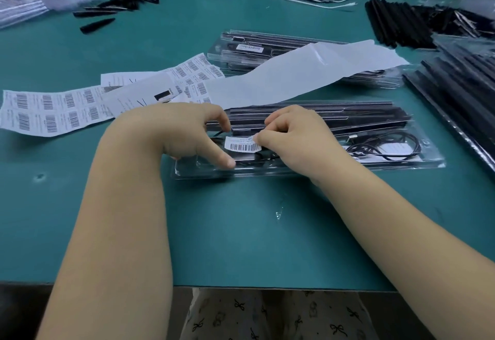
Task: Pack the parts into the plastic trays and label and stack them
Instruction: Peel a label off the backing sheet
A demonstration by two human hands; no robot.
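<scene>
Your right hand pinches the right end of a barcode label between thumb and curled fingers. Your left hand is spread over the left end of the tray, its forefinger pressed on the clear lid just below the label. The hands sit close together, either side of the label.

The label lies over the left part of the near tray, at the middle of the worktop. Whether its left end has already stuck down I cannot tell; motion blur softens that edge.

Risks from here, as I judge them:
- Label lands skewed or creased if you drop the right end before the left is smoothed flat.
- Tray slides on the worktop if the left forefinger lifts while the right hand pulls.
- Adhesive catches your own fingertip, and the label lifts off again.

Tray: clear plastic, long and shallow, closed, with black strips along the far side and a coiled black cable at the right end.

Beyond it: a spent strip of white backing paper draped over a second packed tray already bearing a label. Barcode sheets lie at far left, loose black strips at far right.
</scene>
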